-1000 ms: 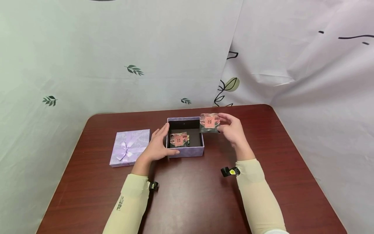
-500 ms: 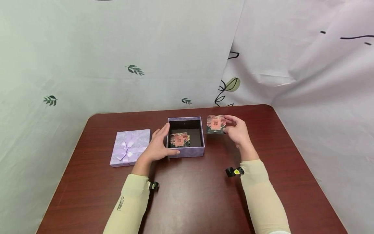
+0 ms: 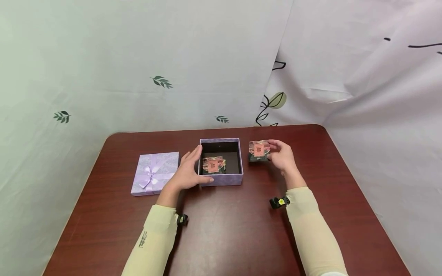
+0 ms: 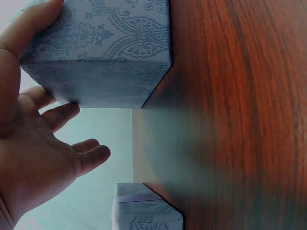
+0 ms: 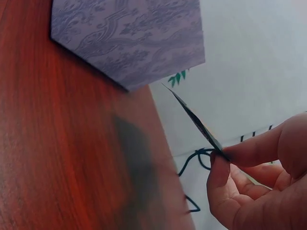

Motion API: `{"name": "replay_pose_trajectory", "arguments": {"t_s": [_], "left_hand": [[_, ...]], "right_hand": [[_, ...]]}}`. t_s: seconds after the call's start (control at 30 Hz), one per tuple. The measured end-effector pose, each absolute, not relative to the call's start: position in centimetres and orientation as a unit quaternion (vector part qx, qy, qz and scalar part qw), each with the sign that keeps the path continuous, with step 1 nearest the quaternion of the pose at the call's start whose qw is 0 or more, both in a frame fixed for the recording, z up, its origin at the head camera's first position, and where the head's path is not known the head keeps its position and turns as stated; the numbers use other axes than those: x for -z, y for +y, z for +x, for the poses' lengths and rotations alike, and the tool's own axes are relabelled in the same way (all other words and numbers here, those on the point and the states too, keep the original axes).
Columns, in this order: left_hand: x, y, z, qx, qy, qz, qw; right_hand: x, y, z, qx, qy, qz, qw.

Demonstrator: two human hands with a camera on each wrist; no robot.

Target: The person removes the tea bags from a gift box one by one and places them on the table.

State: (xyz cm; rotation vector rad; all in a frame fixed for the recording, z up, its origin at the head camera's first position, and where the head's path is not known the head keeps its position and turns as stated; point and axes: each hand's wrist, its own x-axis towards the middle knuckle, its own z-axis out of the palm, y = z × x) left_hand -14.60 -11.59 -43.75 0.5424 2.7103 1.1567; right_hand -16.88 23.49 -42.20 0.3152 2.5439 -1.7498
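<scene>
In the head view my right hand (image 3: 283, 158) pinches a tea sachet (image 3: 259, 150) by its right edge, to the right of a purple gift box (image 3: 224, 180). Seen edge-on in the right wrist view, the thin sachet (image 5: 196, 120) tilts up above the table, between thumb and fingertip. My left hand (image 3: 186, 171) rests at the box's near left corner, thumb along the front wall and straight fingers against the left side. Its other fingers spread free in the left wrist view. Inside the lidless box lie similar sachets (image 3: 213, 165), overlapping at the left; the right part shows its dark bottom.
A purple lid (image 3: 162, 163) with a ribbon bow lies left of the box, near my left wrist. The brown table (image 3: 221, 234) ends at the back against a pale curtain (image 3: 114, 57) with leaf prints.
My right hand has carried the sachet from over the box's right rim out to the right and lower toward the table. The left hand stays at the box.
</scene>
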Motion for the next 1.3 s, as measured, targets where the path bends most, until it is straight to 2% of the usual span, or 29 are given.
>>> {"name": "replay_pose_trajectory", "arguments": {"t_s": [0.53,1.3], "left_hand": [[43.9,-11.6,-14.4,-0.386,0.901,0.184,0.069],[44.1,-11.6,-14.5,-0.385,0.902,0.183,0.065]], "right_hand": [[44.0,24.0,-17.4,0.559,0.82,0.107,0.055],[45.7,24.4,-18.6,0.525,0.843,0.096,0.071]]}}
